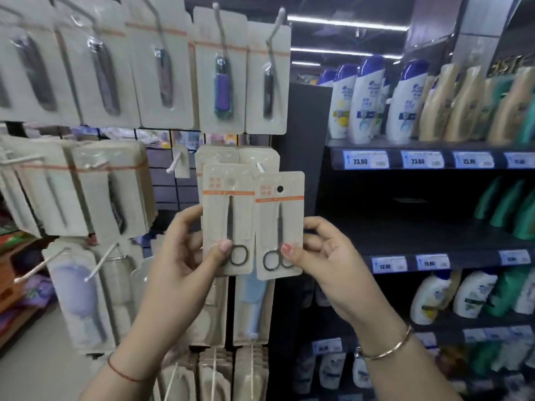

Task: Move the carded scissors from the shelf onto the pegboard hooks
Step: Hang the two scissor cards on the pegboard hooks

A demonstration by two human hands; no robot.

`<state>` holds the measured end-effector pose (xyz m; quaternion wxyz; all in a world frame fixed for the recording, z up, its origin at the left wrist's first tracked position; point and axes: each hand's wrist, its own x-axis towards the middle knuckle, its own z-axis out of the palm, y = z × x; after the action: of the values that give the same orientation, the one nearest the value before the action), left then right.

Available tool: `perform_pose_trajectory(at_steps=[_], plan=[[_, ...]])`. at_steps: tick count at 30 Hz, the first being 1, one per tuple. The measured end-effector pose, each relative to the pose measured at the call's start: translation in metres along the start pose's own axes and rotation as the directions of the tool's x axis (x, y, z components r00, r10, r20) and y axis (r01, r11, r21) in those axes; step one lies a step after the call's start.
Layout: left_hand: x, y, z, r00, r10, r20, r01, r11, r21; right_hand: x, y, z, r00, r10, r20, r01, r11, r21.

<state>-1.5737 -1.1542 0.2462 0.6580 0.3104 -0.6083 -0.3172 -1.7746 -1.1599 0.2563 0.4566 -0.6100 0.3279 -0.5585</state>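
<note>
Two carded scissors are held up side by side in front of the pegboard. My left hand (185,250) grips the left scissors card (227,209) by its lower edge, thumb on the scissor handles. My right hand (324,253) pinches the right scissors card (279,218) at its lower right; its round hang hole is visible near the top. Just behind the cards, a white-tipped pegboard hook (259,167) sticks out from more hung scissors cards (254,156). An empty hook (174,163) sits to the left.
Carded nail clippers (221,79) hang on the upper hooks, thick card stacks (86,192) at left, and long bare hooks (101,261) jut out lower left. At right, dark shelves (434,250) hold shampoo bottles (367,96) and price tags.
</note>
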Motion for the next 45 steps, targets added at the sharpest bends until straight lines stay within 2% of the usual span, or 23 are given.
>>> perform_pose_trajectory(at_steps=[23, 37, 45], plan=[[0.021, -0.007, -0.019, 1.000, -0.028, 0.004, 0.028, 0.999, 0.027, 0.024, 0.003, 0.017, 0.999, -0.041, -0.012, 0.041, 0.999, 0.001], [0.039, -0.023, -0.020, 0.997, -0.063, -0.053, 0.066, 0.996, 0.064, 0.048, 0.011, 0.022, 0.991, -0.045, -0.129, 0.034, 0.996, -0.086], [0.046, -0.028, -0.020, 0.996, -0.069, -0.059, 0.072, 0.996, 0.060, 0.057, 0.016, 0.020, 0.991, -0.048, -0.124, 0.036, 0.995, -0.095]])
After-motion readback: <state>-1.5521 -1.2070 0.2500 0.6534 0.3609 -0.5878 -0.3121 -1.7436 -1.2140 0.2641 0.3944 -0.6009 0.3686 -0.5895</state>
